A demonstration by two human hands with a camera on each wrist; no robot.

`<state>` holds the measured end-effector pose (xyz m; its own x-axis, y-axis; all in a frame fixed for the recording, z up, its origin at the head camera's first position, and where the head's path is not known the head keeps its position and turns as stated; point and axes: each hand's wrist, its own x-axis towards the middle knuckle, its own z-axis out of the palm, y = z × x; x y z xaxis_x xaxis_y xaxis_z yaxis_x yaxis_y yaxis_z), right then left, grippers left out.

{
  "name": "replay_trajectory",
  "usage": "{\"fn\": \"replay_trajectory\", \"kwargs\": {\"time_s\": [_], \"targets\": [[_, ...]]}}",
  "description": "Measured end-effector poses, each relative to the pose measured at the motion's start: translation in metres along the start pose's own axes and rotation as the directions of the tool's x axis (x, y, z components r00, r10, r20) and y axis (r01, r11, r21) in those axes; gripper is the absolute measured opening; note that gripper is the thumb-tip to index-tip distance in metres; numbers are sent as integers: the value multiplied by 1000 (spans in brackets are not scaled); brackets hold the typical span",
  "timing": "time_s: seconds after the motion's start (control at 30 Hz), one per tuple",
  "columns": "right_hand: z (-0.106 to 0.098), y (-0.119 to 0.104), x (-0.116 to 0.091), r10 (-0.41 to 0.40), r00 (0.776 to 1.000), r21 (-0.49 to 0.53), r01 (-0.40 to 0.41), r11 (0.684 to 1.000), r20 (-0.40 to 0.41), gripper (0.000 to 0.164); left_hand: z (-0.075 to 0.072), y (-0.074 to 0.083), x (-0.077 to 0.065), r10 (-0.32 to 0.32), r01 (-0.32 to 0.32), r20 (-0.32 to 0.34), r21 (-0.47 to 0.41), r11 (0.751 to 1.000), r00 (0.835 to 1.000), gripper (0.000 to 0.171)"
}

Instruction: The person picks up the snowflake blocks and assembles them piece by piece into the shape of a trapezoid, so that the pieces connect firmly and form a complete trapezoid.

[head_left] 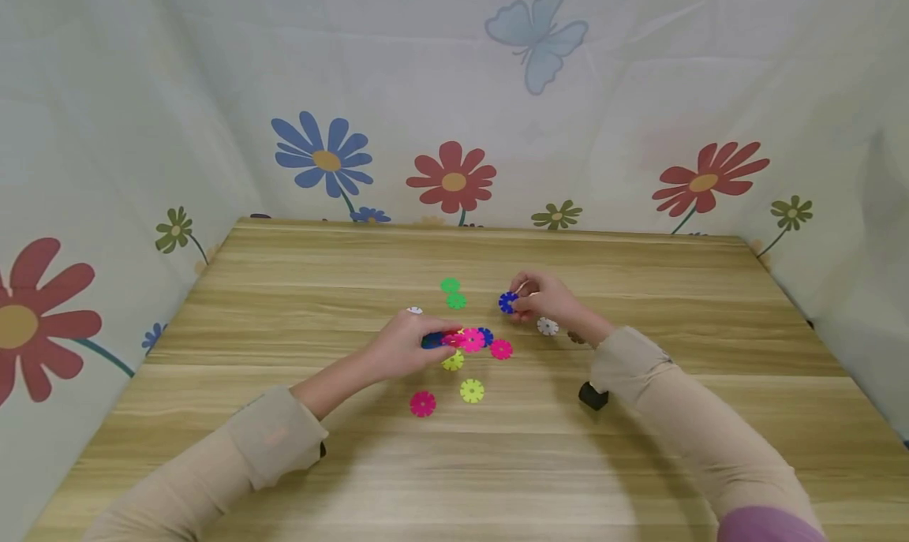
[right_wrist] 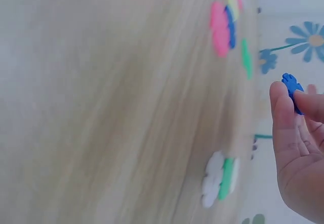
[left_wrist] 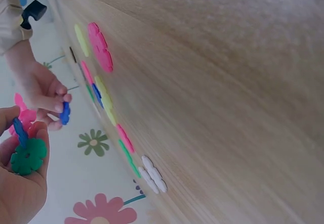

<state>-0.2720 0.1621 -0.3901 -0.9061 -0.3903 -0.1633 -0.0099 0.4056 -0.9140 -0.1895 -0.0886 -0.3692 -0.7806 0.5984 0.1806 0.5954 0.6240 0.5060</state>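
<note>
My left hand [head_left: 401,346] grips a small cluster of joined notched plastic discs above the table. In the left wrist view the cluster shows a green disc [left_wrist: 29,158], a blue disc [left_wrist: 20,133] set on edge, and a pink disc [left_wrist: 28,116] behind; fingers cover part of it. To the right, my right hand [head_left: 550,299] pinches a single dark blue disc [head_left: 507,302] between thumb and fingers, raised off the wood. A gap separates this disc from the cluster.
Loose discs lie on the wooden table [head_left: 341,274]: two green ones [head_left: 456,300] farther back, a white one [head_left: 547,327] under my right wrist, a pink one [head_left: 422,404] and a yellow one [head_left: 472,390] nearer me. A flower-printed curtain [head_left: 398,76] stands behind.
</note>
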Motion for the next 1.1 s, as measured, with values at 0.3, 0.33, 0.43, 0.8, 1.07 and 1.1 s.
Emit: {"fn": "replay_trajectory", "kwargs": {"time_s": [0.3, 0.33, 0.43, 0.8, 1.07, 1.1], "targets": [[7, -17, -35, -122, 992, 43, 121, 992, 21, 23, 0, 0, 0, -17, 15, -22, -51, 999, 1000, 30], [9, -18, -39, -138, 990, 39, 137, 990, 24, 23, 0, 0, 0, -13, 11, -30, -55, 998, 999, 30], [16, -22, -48, -192, 981, 30, 191, 981, 33, 23, 0, 0, 0, -10, 7, -44, -70, 998, 999, 30], [30, -29, -59, -238, 971, 40, 238, 970, 0, 19, -2, 3, 0, 4, -9, -48, -96, 995, 999, 32], [33, -30, -61, -267, 964, 38, 267, 963, -7, 16, -1, 2, -1, 4, -10, -51, -127, 992, 999, 28], [34, -30, -62, -271, 962, 38, 271, 962, -9, 16, -1, 2, -1, 2, -9, -52, -133, 991, 999, 27]]}}
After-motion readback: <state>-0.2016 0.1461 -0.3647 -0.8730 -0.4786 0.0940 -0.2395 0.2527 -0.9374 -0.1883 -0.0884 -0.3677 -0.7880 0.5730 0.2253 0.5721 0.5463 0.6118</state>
